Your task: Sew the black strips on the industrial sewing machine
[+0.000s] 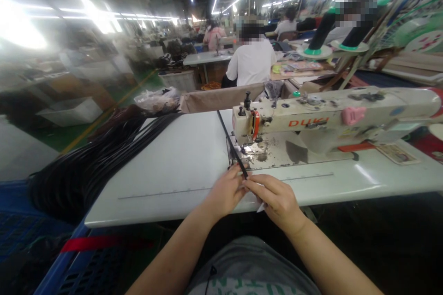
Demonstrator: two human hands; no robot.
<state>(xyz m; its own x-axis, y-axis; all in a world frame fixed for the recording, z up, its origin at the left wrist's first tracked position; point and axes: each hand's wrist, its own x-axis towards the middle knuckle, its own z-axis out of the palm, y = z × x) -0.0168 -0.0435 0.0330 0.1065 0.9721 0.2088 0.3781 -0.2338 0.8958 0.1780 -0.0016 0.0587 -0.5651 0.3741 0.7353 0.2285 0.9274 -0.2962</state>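
Note:
A narrow black strip (229, 139) runs from the far edge of the white sewing table (166, 161) towards me, passing just left of the sewing machine's needle area. Its near end lies between my hands. My left hand (226, 190) is closed on the strip from the left, fingertips near the metal plate. My right hand (277, 198) pinches the strip's near end, and a small white pointed piece shows under its fingers. The sewing machine (332, 117) stands to the right, its head just beyond my hands.
A large bundle of black strips (83, 170) hangs over the table's left side beside a blue crate (20, 212). Black thread cones (321, 32) stand behind the machine. A person in a white shirt (252, 60) sits ahead, beyond a fabric-lined bin (211, 100).

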